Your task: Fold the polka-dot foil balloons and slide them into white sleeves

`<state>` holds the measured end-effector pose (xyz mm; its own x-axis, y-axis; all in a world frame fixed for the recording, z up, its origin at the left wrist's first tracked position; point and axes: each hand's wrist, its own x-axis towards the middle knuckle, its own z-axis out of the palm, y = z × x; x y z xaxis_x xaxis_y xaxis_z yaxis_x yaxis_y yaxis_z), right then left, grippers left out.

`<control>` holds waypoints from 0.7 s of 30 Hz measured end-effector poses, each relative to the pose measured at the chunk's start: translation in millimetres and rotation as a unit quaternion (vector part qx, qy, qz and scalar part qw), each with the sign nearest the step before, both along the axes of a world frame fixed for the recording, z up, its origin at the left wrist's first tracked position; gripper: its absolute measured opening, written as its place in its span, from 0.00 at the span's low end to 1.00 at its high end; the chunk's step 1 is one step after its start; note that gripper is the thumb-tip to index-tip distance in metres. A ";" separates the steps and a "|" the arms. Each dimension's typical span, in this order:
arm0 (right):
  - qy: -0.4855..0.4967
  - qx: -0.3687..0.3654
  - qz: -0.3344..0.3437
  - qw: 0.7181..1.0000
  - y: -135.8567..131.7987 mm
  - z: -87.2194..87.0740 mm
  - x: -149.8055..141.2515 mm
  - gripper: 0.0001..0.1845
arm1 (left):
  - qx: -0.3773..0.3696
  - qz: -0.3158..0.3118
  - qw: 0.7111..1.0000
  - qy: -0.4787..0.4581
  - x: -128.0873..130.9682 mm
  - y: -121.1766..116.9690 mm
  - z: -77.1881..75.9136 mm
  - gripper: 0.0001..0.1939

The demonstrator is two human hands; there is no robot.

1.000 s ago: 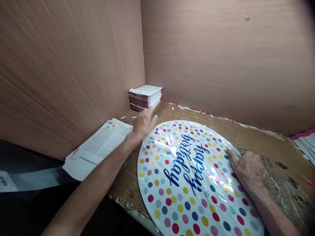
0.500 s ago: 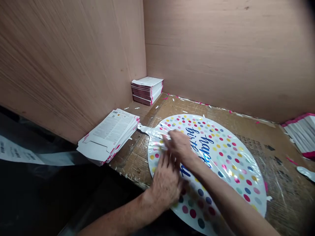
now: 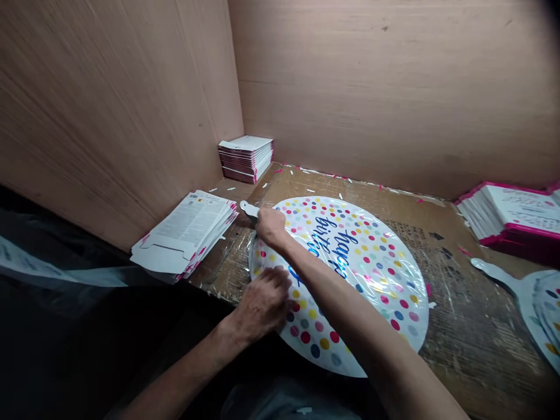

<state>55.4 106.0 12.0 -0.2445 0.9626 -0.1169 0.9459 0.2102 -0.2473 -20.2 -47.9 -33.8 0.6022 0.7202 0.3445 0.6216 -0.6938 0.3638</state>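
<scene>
Right hand [image 3: 270, 227] is closed down over the base of the white neck tab [image 3: 248, 209] on a round dotted foil balloon [image 3: 359, 268]. I can't tell from here if that's a real pinch or just fingers laid on it. Left hand [image 3: 262, 303] is open, fingers curved, resting on the balloon's lower-left edge and holding nothing. Clear plastic film [image 3: 252, 256] wraps the balloon, and my right forearm [image 3: 336, 303] crosses over it, partly hiding the blue script [image 3: 335, 245].

Change from half a second ago: right hand has moved off the middle of the disc and out to the neck, and left hand has slid along the edge. My view has also swung, so more shows on the far right.

Balloon lies flat on a scuffed cardboard work surface [image 3: 459, 332], neck pointing left. Left of the balloon, just past the neck, is a stack of flat printed cartons [image 3: 184, 233]. Beyond the neck, in the corner, sits a smaller carton stack [image 3: 245, 158]. Right of the balloon are a pink-edged carton pile [image 3: 511, 213] and a second foil balloon [image 3: 542, 309]. Two plywood panels [image 3: 371, 87] meet behind the balloon, and dark plastic sheeting [image 3: 52, 268] hangs below the left side.
</scene>
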 end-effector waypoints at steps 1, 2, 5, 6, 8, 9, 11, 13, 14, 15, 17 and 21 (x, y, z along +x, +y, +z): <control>0.038 -0.002 -0.019 0.999 -1.3 -4.2 11.0 0.13 | 0.005 0.031 0.999 -0.028 -3.6 4.2 6.6 0.12; 0.082 -0.008 -0.036 0.996 -3.1 -9.1 21.3 0.14 | 0.010 0.082 0.995 -0.061 -7.1 12.2 12.9 0.14; 0.213 -0.041 -0.062 0.974 -9.4 -24.8 42.4 0.18 | -0.016 0.236 0.963 -0.126 -14.8 56.8 26.3 0.16; 0.250 -0.049 -0.069 0.964 -11.4 -29.1 45.8 0.18 | -0.054 0.243 0.961 -0.117 -16.2 75.2 28.3 0.16; 0.316 -0.060 -0.089 0.943 -15.0 -35.2 49.6 0.16 | -0.124 0.238 0.962 -0.055 -17.3 108.7 29.1 0.17; 0.345 -0.064 -0.100 0.931 -16.9 -37.1 51.3 0.16 | -0.144 0.232 0.961 -0.029 -17.2 121.2 28.7 0.17; 0.399 -0.070 -0.122 0.906 -21.8 -38.9 56.9 0.14 | -0.155 0.223 0.962 0.003 -16.4 134.9 27.9 0.16; 0.446 -0.072 -0.143 0.880 -28.9 -38.6 67.3 0.11 | -0.145 0.209 0.966 0.046 -15.2 135.7 28.3 0.14; 0.467 -0.073 -0.153 0.868 -33.4 -37.6 74.1 0.10 | -0.135 0.203 0.966 0.082 -14.5 133.1 28.8 0.14; 0.486 -0.074 -0.162 0.856 -38.6 -36.0 81.7 0.10 | -0.122 0.202 0.964 0.122 -13.8 129.6 29.3 0.15; 0.517 -0.078 -0.173 0.834 -50.4 -31.4 98.3 0.11 | -0.083 0.213 0.955 0.188 -13.4 120.6 29.0 0.17; 0.566 -0.063 -0.193 0.799 -76.1 -20.8 132.5 0.14 | 0.019 0.161 0.976 0.143 -21.4 85.8 20.6 0.19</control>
